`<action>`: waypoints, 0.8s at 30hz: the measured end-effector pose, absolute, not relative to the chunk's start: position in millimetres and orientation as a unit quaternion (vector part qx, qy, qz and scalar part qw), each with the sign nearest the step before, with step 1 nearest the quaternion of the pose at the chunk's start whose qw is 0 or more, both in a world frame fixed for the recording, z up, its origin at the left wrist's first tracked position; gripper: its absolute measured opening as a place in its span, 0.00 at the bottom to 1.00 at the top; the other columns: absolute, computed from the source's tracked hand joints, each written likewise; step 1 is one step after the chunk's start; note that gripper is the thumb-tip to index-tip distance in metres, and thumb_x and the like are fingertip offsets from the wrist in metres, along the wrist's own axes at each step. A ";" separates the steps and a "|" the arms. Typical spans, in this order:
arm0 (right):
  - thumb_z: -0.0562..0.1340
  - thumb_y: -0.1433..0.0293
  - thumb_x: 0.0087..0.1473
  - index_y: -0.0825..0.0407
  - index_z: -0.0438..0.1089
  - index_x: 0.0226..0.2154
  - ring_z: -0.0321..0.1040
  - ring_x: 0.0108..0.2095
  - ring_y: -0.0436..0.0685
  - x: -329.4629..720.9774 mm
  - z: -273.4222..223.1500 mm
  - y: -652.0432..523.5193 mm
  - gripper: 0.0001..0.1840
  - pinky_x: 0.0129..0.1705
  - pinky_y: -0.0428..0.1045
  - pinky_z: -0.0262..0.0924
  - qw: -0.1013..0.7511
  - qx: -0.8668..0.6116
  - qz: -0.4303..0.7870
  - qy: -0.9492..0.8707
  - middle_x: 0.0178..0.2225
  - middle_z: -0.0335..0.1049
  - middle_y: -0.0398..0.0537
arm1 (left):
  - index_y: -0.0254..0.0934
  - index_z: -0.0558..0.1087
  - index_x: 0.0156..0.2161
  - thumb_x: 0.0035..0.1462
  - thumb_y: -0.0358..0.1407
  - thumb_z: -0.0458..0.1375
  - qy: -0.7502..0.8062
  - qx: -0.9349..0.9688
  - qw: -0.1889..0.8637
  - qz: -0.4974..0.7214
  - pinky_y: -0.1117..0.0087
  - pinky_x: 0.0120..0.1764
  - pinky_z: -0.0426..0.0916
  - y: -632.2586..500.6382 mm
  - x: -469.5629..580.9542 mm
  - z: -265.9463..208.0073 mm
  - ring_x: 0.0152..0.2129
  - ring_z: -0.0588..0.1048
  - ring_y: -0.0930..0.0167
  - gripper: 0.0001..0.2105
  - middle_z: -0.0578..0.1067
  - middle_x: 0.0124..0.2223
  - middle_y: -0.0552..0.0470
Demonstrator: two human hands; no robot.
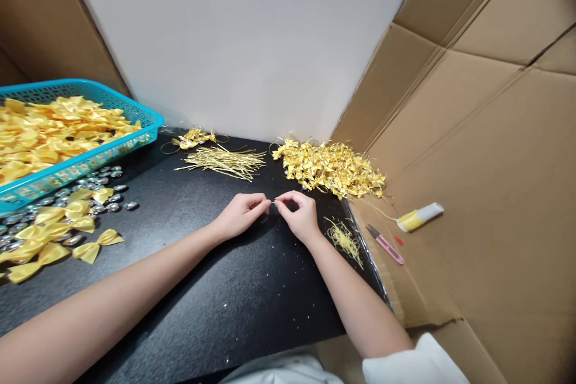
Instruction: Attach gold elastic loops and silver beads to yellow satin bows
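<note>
Left hand [245,213] and right hand [297,213] are held close together over the black table [180,312], with thumb and forefinger of each pinched. Between the two sets of fingertips a thin strand [272,202] is held; its make is too small to be told. The remaining fingers of both hands are curled in.

Just beyond the hands, a loose bundle of gold cords [225,162] is laid crosswise. Behind it, toward the left, a small cluster of yellow bows [193,139] with looped cord is set. To the right, a large heap of yellow bows with cords [333,169] is piled near the table's corner. Beside the right forearm, a tangle of cord snippets [345,241] is gathered.

Past the table's right edge, pink-handled snips [386,246], a red scrap [399,241] and a yellow-and-white roll [420,217] are placed on cardboard [486,288].

At the left, silver beads [113,207] and loose yellow bows [98,246] are scattered in front of a blue basket [155,120], which is filled with yellow ribbon bows [63,126]. The table is backed by a white panel [270,42].
</note>
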State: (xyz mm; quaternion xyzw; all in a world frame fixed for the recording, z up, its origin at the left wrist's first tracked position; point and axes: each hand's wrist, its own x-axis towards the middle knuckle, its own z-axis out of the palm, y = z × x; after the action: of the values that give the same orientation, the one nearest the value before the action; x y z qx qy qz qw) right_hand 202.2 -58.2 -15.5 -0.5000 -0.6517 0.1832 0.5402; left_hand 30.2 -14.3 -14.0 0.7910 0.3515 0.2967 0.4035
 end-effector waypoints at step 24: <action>0.54 0.76 0.52 0.48 0.47 0.44 0.64 0.27 0.49 219.4 -18.2 -50.2 0.19 0.33 0.46 0.64 0.472 -0.442 0.105 -0.755 0.29 0.60 0.39 | 0.39 0.51 0.19 0.54 0.40 0.48 0.385 0.772 0.389 0.324 0.74 0.23 0.48 -13.5 31.3 -16.7 0.18 0.53 0.76 0.16 0.51 0.19 0.60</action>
State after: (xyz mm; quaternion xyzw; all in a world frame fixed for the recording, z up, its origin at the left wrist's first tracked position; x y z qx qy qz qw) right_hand 219.4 -50.2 -18.2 -0.4420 -0.7552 0.1054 0.4725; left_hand 31.3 -13.5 -16.7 0.7720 0.3846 0.3241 0.3887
